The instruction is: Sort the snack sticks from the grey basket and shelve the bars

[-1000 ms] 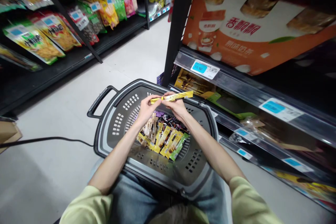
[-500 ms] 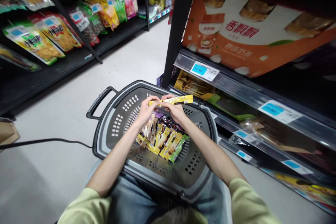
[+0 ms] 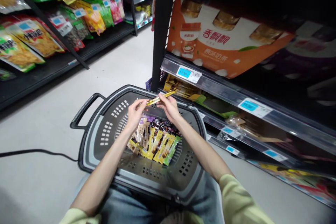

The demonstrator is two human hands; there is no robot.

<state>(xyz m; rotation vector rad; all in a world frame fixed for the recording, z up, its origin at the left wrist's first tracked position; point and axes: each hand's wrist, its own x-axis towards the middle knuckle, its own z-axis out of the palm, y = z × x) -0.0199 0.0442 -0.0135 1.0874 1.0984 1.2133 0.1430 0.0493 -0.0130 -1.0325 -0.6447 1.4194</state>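
Left hand [image 3: 135, 112] and right hand [image 3: 169, 107] pinch a yellow packet [image 3: 153, 101], seen nearly edge-on. They partly cover it; its print is unreadable.

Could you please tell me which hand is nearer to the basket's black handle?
Left. The left hand is right of the handle; the right hand is farther right.

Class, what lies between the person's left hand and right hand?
A slim yellow packet bridges the gap between the left hand and the right hand, as the head view shows.

The slim packet [image 3: 154, 100] is yellow, the basket [image 3: 91, 143] grey (its handle [image 3: 84, 109] black).
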